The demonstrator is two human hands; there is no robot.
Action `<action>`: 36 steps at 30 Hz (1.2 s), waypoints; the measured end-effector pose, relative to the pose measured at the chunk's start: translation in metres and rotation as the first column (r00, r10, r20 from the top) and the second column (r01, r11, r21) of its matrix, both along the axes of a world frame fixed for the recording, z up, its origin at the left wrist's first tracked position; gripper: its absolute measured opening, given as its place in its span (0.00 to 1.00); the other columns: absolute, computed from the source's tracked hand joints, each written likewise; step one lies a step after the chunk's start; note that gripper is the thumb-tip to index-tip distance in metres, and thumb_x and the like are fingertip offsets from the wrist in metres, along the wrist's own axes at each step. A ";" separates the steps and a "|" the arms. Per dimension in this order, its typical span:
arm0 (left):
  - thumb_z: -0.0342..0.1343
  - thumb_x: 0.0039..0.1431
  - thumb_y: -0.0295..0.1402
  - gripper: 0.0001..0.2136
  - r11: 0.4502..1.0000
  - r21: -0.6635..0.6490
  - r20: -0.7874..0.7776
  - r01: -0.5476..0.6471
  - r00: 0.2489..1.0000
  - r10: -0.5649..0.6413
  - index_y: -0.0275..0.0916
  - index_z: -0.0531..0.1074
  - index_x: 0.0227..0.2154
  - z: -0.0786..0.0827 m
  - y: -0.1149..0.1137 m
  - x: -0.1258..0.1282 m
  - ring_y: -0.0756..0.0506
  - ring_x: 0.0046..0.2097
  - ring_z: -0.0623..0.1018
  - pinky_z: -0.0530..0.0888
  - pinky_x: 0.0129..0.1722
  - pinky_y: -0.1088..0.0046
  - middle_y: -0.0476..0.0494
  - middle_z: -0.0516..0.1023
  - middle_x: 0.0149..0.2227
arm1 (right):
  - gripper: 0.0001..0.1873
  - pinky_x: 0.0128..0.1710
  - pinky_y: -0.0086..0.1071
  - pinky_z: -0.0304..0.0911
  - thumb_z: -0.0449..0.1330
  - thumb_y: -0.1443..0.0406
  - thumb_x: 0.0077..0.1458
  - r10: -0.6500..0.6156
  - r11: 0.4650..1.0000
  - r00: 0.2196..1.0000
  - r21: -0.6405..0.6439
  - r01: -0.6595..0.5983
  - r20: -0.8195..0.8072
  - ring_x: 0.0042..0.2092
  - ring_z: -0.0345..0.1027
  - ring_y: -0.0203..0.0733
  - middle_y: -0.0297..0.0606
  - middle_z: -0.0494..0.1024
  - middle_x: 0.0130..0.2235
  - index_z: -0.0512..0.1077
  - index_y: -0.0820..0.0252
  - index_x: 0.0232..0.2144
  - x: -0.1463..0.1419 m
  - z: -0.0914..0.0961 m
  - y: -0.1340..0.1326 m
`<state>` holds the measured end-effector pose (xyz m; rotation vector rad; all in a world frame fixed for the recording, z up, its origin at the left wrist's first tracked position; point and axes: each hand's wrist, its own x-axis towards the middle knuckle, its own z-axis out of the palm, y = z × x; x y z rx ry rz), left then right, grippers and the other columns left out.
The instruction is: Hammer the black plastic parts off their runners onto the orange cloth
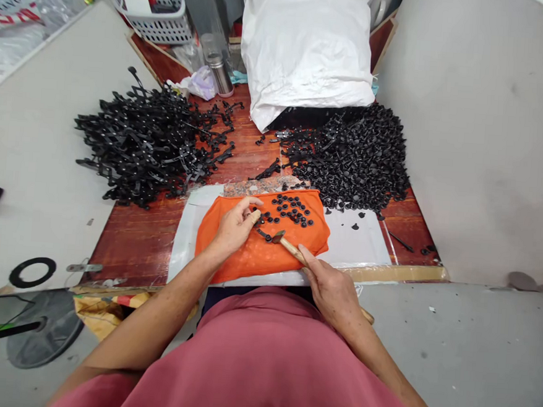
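My right hand (333, 288) is wrapped round the wooden handle of a small hammer (290, 249). The hammer's head is low over an orange cloth (234, 260), close beside a black strip-like part (264, 234) with a round end. At the left of the cloth, my left hand (236, 227) has thumb and fingertips brought together on a small black part, mostly hidden by the fingers. Several round black caps (294, 211) lie scattered on the cloth just beyond both hands.
A tangled heap of black linked parts (145, 142) covers the table's left side. At the right is a pile of small black studs (367, 157). Behind stand a white sack (310, 45), a metal flask (221, 76) and a plastic basket (158, 25). Grey panels (484, 144) flank the table.
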<state>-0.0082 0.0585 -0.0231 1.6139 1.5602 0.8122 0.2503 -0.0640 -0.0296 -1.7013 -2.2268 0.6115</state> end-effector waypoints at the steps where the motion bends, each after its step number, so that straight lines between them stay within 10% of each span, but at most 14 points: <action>1: 0.51 0.65 0.37 0.11 1.000 0.010 -0.010 0.019 1.000 -0.019 0.42 0.75 0.46 0.001 0.000 0.000 0.47 0.34 0.74 0.69 0.37 0.72 0.50 0.76 0.32 | 0.28 0.39 0.35 0.71 0.50 0.64 0.72 -0.001 1.000 1.000 0.001 0.001 0.004 0.41 0.80 0.46 0.41 0.84 0.45 0.59 0.50 0.71 0.000 -0.001 0.000; 9: 0.47 0.68 0.38 0.11 0.991 0.087 -0.261 0.104 0.962 -0.078 0.41 0.73 0.36 0.008 0.000 -0.002 0.43 0.42 0.77 0.70 0.46 0.66 0.44 0.80 0.37 | 0.29 0.38 0.33 0.70 0.51 0.64 0.71 -0.002 1.000 1.000 0.004 0.002 0.013 0.40 0.79 0.45 0.38 0.84 0.42 0.59 0.49 0.71 0.001 -0.001 0.001; 36: 0.48 0.64 0.39 0.11 0.966 0.066 -0.162 0.249 0.958 -0.236 0.42 0.70 0.30 -0.002 0.035 -0.009 0.47 0.35 0.72 0.69 0.38 0.72 0.49 0.75 0.31 | 0.27 0.39 0.34 0.73 0.51 0.64 0.71 -0.020 1.000 0.999 -0.007 0.020 0.025 0.42 0.81 0.46 0.40 0.85 0.47 0.62 0.50 0.70 0.000 0.002 0.002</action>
